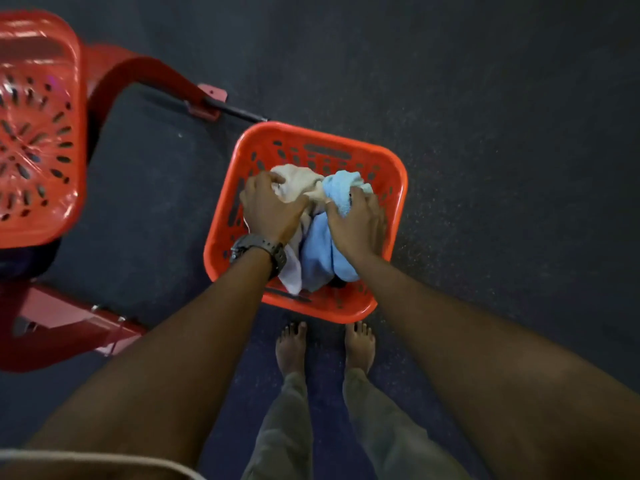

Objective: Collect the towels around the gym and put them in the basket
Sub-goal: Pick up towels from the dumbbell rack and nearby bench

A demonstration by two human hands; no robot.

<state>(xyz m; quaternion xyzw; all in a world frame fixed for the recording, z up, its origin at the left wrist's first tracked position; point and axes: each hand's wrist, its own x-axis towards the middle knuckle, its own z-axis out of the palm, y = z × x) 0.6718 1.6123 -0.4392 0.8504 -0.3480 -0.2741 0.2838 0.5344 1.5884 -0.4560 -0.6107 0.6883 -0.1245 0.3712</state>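
Note:
An orange perforated basket [398, 174] stands on the dark floor just ahead of my bare feet. Inside it lie a cream towel [299, 187] on the left and a light blue towel [320, 247] on the right, both bunched up. My left hand [272, 207], with a dark watch on the wrist, is closed over the cream towel. My right hand [356, 225] grips the blue towel, fingers curled into its folds. Both hands are down inside the basket. The basket's bottom is hidden under the cloth.
A red plastic chair [38, 133] with a slotted seat stands at the left, its legs reaching toward the basket. A red frame piece [69, 323] lies low at the left. Dark speckled gym floor [502, 133] spreads to the right and behind the basket.

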